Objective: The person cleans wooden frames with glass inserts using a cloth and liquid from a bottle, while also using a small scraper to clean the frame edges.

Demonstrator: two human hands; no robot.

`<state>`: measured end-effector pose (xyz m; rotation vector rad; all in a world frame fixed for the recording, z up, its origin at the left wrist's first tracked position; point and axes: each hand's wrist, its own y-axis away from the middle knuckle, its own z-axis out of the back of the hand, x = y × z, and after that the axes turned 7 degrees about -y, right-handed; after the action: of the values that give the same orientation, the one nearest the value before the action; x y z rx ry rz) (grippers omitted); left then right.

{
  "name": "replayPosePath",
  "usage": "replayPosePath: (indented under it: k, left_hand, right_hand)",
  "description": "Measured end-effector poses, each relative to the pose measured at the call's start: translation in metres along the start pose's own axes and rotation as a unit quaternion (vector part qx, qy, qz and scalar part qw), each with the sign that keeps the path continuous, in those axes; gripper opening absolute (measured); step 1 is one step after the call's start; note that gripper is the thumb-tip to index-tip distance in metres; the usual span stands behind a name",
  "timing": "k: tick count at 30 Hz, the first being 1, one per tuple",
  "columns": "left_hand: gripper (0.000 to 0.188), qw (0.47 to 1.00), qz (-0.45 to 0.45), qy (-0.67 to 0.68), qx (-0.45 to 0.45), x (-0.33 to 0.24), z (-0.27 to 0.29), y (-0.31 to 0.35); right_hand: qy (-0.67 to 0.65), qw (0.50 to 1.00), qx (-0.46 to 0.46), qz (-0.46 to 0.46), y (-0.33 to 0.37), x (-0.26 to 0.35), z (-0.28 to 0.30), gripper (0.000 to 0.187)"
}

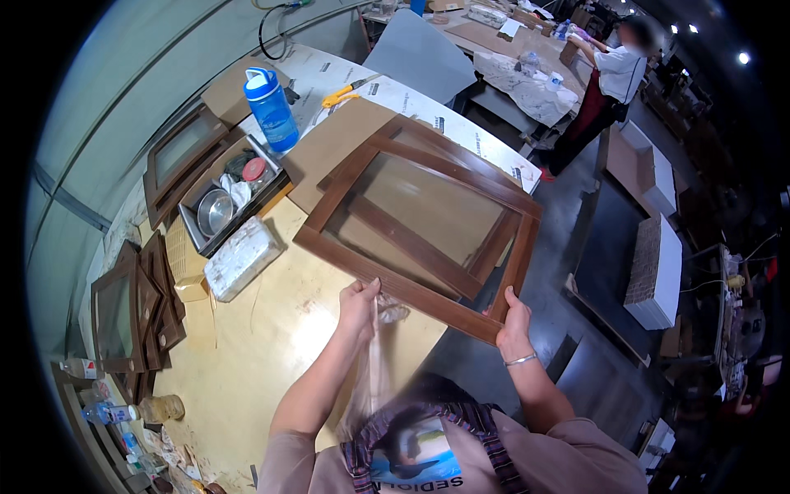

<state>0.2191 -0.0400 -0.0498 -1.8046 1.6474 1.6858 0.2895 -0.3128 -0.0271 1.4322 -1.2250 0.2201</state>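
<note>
A brown wooden framed panel (395, 286) with a glass-like pane is tilted up in front of me. My left hand (359, 311) is closed on its near rail, thumb on top. My right hand (514, 323) grips its near right corner, the thumb on the face and the fingers mostly hidden underneath. Beneath it is a second, similar framed panel (403, 126), turned at an angle and partly seen through the pane. A pale, thin, crumpled cloth or film (368, 387) hangs below my left hand; whether the hand holds it I cannot tell.
On the table (271, 362) are a blue bottle (271, 111), yellow-handled pliers-like tool (339, 96), cardboard sheet (317, 160), box of small items (216, 211) and white wrapped block (242, 258). Several brown frames (123, 313) are stacked left. A person (621, 74) stands at a far table.
</note>
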Motion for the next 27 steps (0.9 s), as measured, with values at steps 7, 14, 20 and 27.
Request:
replayPosePath:
  k: [7, 14, 20, 27]
  left_hand:
    - [0.018, 0.998, -0.005, -0.068, -0.019, -0.030, -0.041, -0.082]
    - [0.019, 0.984, -0.048, -0.169, -0.004, -0.023, -0.034, -0.109]
    - [0.012, 0.914, -0.100, -0.387, 0.065, -0.029, -0.027, -0.085]
    - [0.013, 0.976, -0.039, -0.213, 0.038, -0.016, 0.033, 0.018]
  right_hand:
    - [-0.042, 0.998, -0.040, 0.017, -0.050, 0.007, -0.053, 0.029]
    - [-0.039, 0.998, -0.032, 0.030, -0.070, -0.014, -0.062, 0.031]
    - [0.348, 0.934, 0.019, 0.076, -0.071, 0.002, -0.045, 0.048]
    - [0.537, 0.760, 0.058, 0.361, -0.071, 0.025, -0.035, 0.041]
